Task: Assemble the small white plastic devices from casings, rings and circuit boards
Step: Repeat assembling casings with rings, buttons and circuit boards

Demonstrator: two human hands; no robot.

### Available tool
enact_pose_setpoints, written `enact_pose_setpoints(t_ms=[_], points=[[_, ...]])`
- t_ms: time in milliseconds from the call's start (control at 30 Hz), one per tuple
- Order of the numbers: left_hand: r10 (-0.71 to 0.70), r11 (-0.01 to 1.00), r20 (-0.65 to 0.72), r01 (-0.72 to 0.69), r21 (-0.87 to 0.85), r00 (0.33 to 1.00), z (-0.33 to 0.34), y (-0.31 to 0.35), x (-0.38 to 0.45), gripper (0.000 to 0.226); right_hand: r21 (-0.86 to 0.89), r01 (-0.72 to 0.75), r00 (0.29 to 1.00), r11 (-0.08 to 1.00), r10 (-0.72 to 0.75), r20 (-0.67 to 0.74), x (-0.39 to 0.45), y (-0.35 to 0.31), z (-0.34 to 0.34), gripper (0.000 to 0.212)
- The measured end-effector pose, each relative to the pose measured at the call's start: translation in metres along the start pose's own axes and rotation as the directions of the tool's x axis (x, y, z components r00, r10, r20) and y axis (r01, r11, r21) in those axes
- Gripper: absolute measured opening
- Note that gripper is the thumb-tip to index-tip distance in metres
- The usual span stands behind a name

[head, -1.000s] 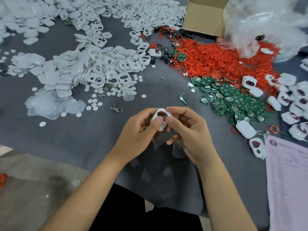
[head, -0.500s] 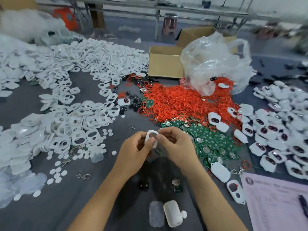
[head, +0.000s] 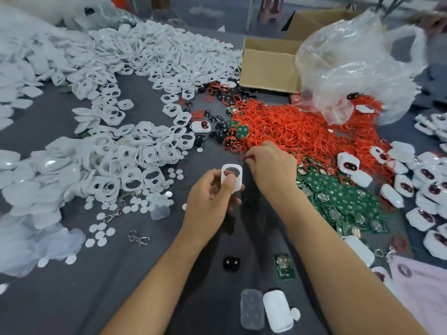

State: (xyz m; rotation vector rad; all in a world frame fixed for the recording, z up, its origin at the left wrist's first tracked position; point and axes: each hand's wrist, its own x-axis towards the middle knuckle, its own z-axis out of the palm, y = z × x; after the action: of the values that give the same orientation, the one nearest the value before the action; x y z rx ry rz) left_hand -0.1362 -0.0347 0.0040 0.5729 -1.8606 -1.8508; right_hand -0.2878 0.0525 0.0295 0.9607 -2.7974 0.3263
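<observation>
My left hand (head: 212, 201) holds a white front casing (head: 231, 178) upright by its lower half, its oval window empty. My right hand (head: 271, 168) has left the casing and rests at the near edge of the red ring pile (head: 302, 131), fingertips pinched on a red ring (head: 243, 157). Green circuit boards (head: 343, 199) lie in a heap just right of that hand. Near my body lie a single circuit board (head: 285, 265), a black button pad (head: 231, 263), a white back casing (head: 277, 310) and a clear pad (head: 252, 308).
Heaps of white casings (head: 135, 151) cover the left and far side of the grey table. Finished devices (head: 425, 187) crowd the right. A cardboard box (head: 268, 64) and a clear plastic bag (head: 358, 66) stand behind the rings. A metal clip (head: 139, 238) and paper sheet (head: 423, 296) lie nearby.
My right hand let go of the casing and reached right and forward to the red rings. My left hand keeps the casing. The view tilted up, then down.
</observation>
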Motion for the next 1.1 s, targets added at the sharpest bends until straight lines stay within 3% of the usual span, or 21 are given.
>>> enact_pose_setpoints(t_ms=[200, 300, 433, 600, 733, 867, 1000, 1033, 1100], points=[[0.028, 0.999, 0.000, -0.028, 0.035, 1.000, -0.003, 0.002, -0.009, 0.012, -0.128, 0.068, 0.996, 0.989, -0.060, 0.060, -0.002, -0.005, -0.007, 0.019], [0.042, 0.998, -0.023, -0.041, 0.054, 0.999, -0.006, 0.003, -0.018, 0.011, 0.088, 0.017, 0.999, 0.996, -0.020, 0.032, -0.018, -0.008, -0.016, 0.018], [0.073, 0.990, -0.004, -0.072, 0.118, 0.997, -0.011, 0.003, -0.038, 0.012, 0.390, -0.011, 1.000, 0.921, 0.008, 0.011, -0.052, -0.014, -0.024, 0.009], [0.116, 0.976, 0.056, -0.125, 0.181, 0.992, -0.021, 0.000, -0.069, 0.009, 0.495, -0.131, 0.991, 0.859, 0.098, 0.093, -0.083, -0.012, -0.022, 0.011], [0.074, 0.985, 0.083, -0.086, 0.153, 0.994, -0.026, 0.001, -0.078, 0.008, 0.507, -0.151, 0.986, 0.849, 0.163, 0.022, -0.087, -0.005, -0.020, 0.014], [0.055, 0.985, 0.089, -0.068, 0.156, 0.995, -0.027, 0.004, -0.080, 0.008, 0.679, -0.155, 0.970, 0.718, 0.240, -0.032, -0.096, -0.002, -0.025, 0.018], [0.039, 0.990, 0.135, -0.057, 0.129, 0.990, -0.029, 0.000, -0.091, 0.009, 0.894, -0.174, 0.966, 0.412, 0.248, 0.074, -0.131, -0.007, -0.025, 0.027], [0.031, 0.995, 0.160, -0.046, 0.091, 0.987, -0.031, -0.001, -0.096, 0.011, 0.913, -0.168, 0.970, 0.372, 0.226, 0.087, -0.141, -0.009, -0.024, 0.029], [0.022, 0.999, 0.201, -0.031, 0.042, 0.979, -0.033, 0.000, -0.101, 0.015, 0.912, -0.122, 0.980, 0.392, 0.191, 0.049, -0.156, -0.013, -0.022, 0.025]])
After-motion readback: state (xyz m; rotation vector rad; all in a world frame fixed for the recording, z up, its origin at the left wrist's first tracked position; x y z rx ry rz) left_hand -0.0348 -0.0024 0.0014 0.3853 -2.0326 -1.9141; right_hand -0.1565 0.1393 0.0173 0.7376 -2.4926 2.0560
